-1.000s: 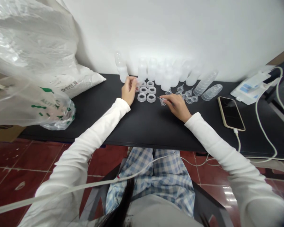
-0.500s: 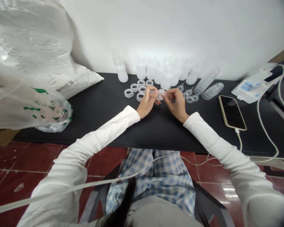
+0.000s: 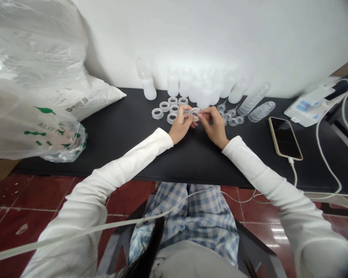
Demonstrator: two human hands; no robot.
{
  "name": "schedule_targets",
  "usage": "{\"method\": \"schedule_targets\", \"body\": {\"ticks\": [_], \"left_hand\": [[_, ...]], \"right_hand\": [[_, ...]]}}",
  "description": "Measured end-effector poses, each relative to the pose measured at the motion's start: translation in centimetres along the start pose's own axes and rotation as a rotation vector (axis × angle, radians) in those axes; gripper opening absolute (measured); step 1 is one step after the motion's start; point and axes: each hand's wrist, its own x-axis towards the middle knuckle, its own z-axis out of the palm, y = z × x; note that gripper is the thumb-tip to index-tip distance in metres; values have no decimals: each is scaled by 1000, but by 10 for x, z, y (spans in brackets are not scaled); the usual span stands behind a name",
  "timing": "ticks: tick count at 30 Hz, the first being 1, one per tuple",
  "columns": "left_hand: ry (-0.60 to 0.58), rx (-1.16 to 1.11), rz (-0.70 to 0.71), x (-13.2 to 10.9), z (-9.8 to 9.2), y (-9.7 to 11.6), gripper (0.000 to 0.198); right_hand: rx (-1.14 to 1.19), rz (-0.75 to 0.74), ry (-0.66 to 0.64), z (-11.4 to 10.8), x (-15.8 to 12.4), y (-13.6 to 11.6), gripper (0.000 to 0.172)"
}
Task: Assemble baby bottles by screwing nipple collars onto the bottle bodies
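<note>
Head view. Your left hand (image 3: 181,124) and right hand (image 3: 216,124) meet over the bench (image 3: 127,131), both closed in a fingertip pinch on 1 clear ring (image 3: 195,114). The ring sits between the 2 hands, just beyond your thumbs, its opening facing up toward you. Neither hand is nearer. Whether your right fingers hold a second small part at the ring cannot be told. Left of and beyond your left hand lie 6 loose rings (image 3: 164,106). Just beyond your right hand lie about 4 clear teats (image 3: 233,121), then 2 stacks of caps (image 3: 251,101) lying on their sides. The bottles (image 3: 173,83) farther off blur together and cannot be counted.
</note>
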Motion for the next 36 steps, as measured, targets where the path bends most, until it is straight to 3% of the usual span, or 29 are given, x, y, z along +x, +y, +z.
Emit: {"method": "schedule_targets", "body": {"ticks": [5, 10, 23, 31, 36], "left_hand": [[-18, 46, 49, -3, -1, 3, 50], [-38, 74, 90, -6, 0, 9, 54], [-72, 142, 30, -9, -3, 17, 32], [-78, 165, 13, -9, -5, 15, 18], [-12, 101, 11, -6, -4, 13, 21]], "right_hand": [[17, 4, -46, -1, -2, 2, 53], [-40, -10, -152, -3, -2, 2, 49], [169, 136, -179, 0, -6, 1, 35], [184, 117, -209, -3, -6, 0, 41], [165, 112, -204, -3, -4, 3, 48]]}}
